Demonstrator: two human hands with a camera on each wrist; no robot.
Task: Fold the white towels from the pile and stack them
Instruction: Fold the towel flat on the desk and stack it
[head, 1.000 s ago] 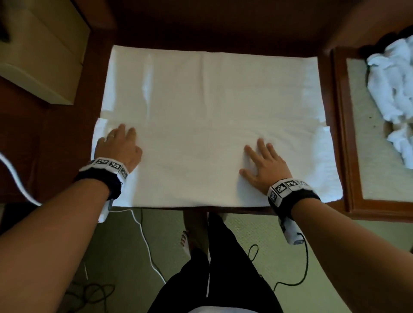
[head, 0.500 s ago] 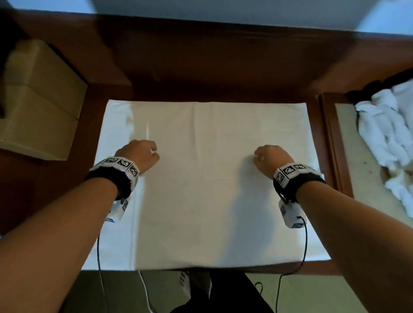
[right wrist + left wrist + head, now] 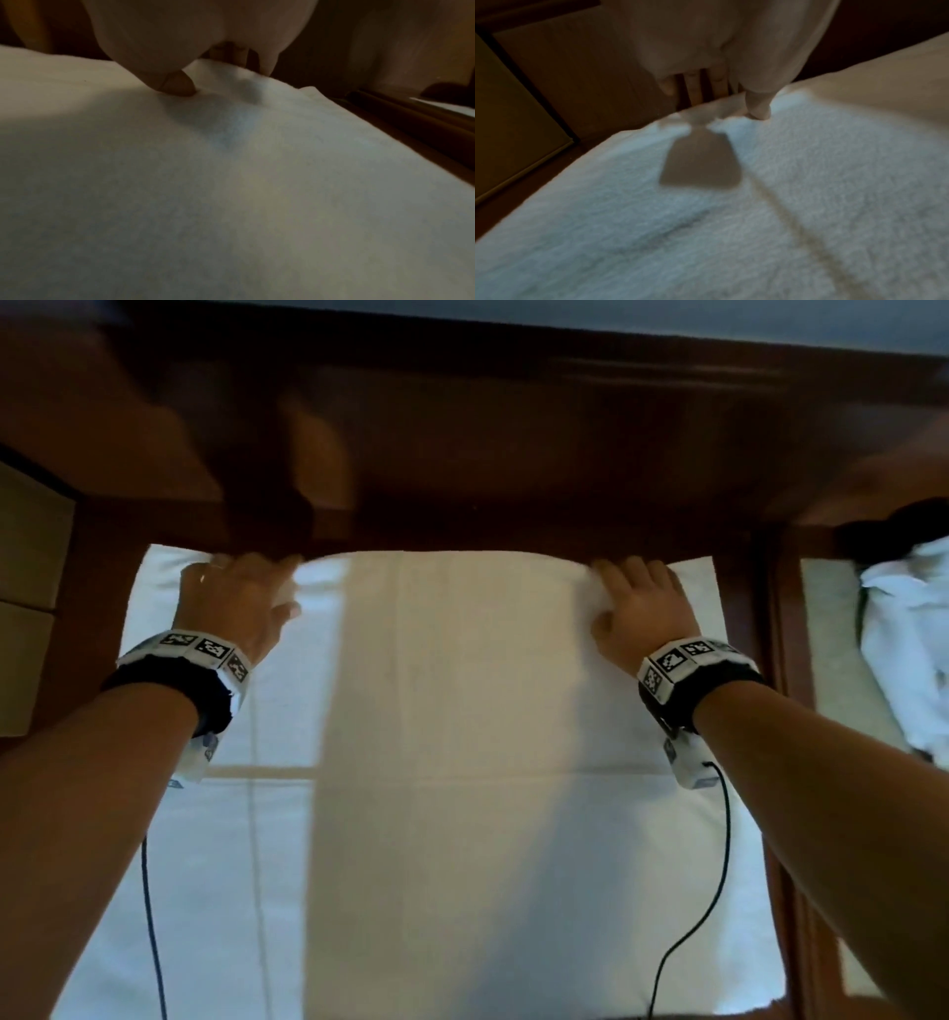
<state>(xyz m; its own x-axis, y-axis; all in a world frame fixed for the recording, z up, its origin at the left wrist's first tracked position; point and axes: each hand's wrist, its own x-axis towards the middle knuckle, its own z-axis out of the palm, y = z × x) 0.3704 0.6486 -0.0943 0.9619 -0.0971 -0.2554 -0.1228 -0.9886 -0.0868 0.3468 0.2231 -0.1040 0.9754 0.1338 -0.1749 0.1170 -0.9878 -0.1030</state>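
A person's left hand (image 3: 233, 598) and right hand (image 3: 639, 608) pinch the far edge of a white towel (image 3: 462, 762) spread flat on a dark wooden tabletop (image 3: 462, 454). In each wrist view the thumb presses on top of the cloth while the fingers curl over and behind the hem, so both grips are clamped on the towel's far edge, well apart from each other, each just inside a far corner. The cloth runs from the grips back toward the person and covers most of the surface between the arms; a faint crease crosses it nearer the body. To the outside of the right grip, a heap of unfolded white towels (image 3: 909, 649) waits on a neighbouring surface. No folded stack shows in any view. Judged from this, the job is at an early stage: this towel appears ready for a fold, with the pile beyond the right hand not yet dealt with.
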